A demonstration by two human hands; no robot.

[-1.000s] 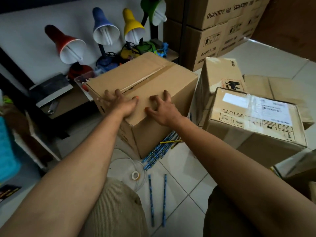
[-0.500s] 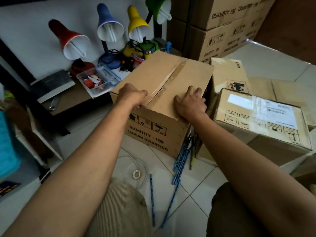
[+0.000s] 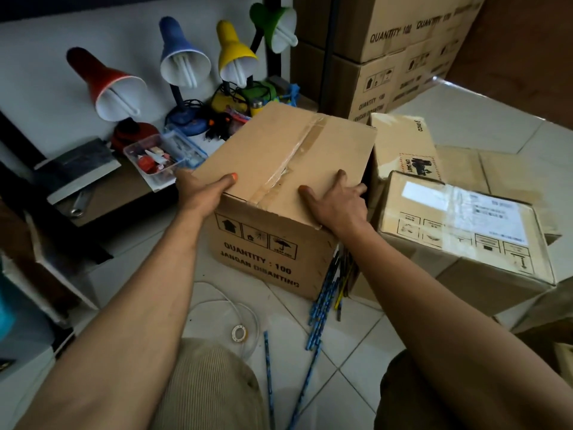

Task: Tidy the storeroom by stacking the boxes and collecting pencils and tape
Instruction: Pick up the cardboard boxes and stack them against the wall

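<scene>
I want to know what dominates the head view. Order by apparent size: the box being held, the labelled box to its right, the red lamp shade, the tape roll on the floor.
1. Held box, though it is nearest.
2. Labelled box, not far behind.
3. Red lamp shade.
4. Tape roll, by far the smallest.

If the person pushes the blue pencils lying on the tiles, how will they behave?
The blue pencils are thin, stiff sticks, so they probably roll or scatter on the glossy floor tiles. They look light. Some lean against the cardboard box, so moving it may topple them.
</scene>
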